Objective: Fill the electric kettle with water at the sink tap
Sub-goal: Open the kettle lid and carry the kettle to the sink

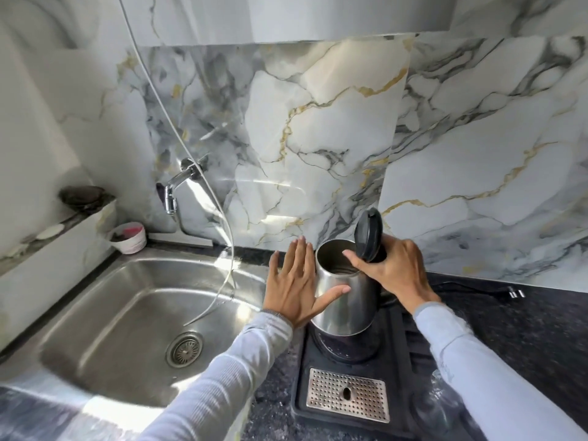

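The shiny steel electric kettle, black lid up, stood on its round black base at the black tray's far edge. The right hand gripped its handle; the left hand lay spread flat against its 9 o'clock side. The steel sink lay open at 9 o'clock, under the chrome wall tap

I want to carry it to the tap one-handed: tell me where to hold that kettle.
Grip the black handle on the kettle's right side, where the right hand already is. The lid stands open, and the steel body is smooth and wide.
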A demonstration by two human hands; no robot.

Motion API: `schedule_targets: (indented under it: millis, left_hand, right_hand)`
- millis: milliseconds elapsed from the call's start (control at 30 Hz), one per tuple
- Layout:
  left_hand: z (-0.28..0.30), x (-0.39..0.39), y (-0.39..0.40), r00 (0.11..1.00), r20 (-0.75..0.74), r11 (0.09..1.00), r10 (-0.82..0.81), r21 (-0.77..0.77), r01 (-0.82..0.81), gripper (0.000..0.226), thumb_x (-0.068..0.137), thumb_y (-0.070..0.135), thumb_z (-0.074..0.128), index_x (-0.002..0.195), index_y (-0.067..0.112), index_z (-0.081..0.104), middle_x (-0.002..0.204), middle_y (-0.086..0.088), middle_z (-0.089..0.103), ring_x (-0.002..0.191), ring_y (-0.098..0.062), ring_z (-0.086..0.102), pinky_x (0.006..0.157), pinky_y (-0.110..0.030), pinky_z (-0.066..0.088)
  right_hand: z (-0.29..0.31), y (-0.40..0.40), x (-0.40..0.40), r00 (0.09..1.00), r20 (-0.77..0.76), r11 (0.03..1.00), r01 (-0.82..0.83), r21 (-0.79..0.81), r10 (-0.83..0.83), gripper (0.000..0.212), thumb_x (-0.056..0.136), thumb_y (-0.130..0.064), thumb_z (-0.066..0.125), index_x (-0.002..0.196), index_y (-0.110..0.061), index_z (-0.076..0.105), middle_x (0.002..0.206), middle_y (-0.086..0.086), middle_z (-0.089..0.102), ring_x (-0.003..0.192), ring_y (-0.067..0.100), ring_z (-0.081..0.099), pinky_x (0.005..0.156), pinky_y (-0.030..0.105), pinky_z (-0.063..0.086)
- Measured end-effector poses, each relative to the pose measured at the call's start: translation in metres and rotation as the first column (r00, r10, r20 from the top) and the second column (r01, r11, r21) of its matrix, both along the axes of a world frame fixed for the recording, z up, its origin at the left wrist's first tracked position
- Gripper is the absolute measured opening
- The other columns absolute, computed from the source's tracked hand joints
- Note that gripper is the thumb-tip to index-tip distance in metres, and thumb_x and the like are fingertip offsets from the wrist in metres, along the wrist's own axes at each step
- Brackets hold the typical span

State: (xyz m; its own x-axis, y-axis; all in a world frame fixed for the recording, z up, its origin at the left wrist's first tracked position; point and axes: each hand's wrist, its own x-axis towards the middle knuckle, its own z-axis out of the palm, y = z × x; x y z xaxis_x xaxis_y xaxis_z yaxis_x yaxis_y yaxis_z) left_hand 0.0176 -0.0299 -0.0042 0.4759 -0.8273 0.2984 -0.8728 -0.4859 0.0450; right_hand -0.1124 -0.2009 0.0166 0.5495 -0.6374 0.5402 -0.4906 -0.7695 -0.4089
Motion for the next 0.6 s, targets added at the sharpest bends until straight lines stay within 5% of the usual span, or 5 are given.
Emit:
schedule_targets:
  millis: [233, 500, 600]
  left_hand:
    - [0.027, 0.088, 0.065, 0.997, 0.065, 0.999, -0.042, -0.026, 0.044, 0.115, 0.077, 0.089, 0.013, 0.146, 0.001, 0.041, 0.158, -0.018, 0.038, 0.147, -0.030, 0.034, 0.116, -0.057, 0.033]
    - [-0.001, 0.205, 0.149, 0.998, 0.057, 0.999, 0.006, 0.033, -0.008, 0.116, 0.079, 0.089, 0.006, 0.145, 0.000, 0.043, 0.155, -0.018, 0.043, 0.146, -0.031, 0.037, 0.115, -0.057, 0.034]
    - [-0.013, 0.244, 0.167, 0.998, 0.051, 0.994, 0.049, 0.099, -0.053, 0.118, 0.076, 0.091, 0.001, 0.153, 0.005, 0.028, 0.163, -0.014, 0.028, 0.152, -0.027, 0.023, 0.120, -0.057, 0.024]
  right_hand:
    - [0.017, 0.062, 0.085, 0.997, 0.071, 1.000, -0.010, -0.020, 0.012, 0.073, 0.064, -0.098, 0.048, 0.062, -0.026, 0.059, 0.065, 0.003, 0.075, 0.071, 0.033, 0.074, 0.062, 0.028, 0.047]
    - [-0.009, 0.139, 0.211, 0.999, -0.018, 0.997, -0.051, 0.051, 0.051, 0.084, 0.062, -0.095, 0.048, 0.076, -0.016, 0.071, 0.071, 0.006, 0.078, 0.080, 0.034, 0.075, 0.069, 0.038, 0.058]
    - [-0.022, 0.157, 0.252, 0.997, -0.032, 0.994, -0.071, 0.084, 0.074, 0.082, 0.062, -0.095, 0.050, 0.073, -0.017, 0.070, 0.066, 0.002, 0.076, 0.076, 0.031, 0.074, 0.069, 0.037, 0.057]
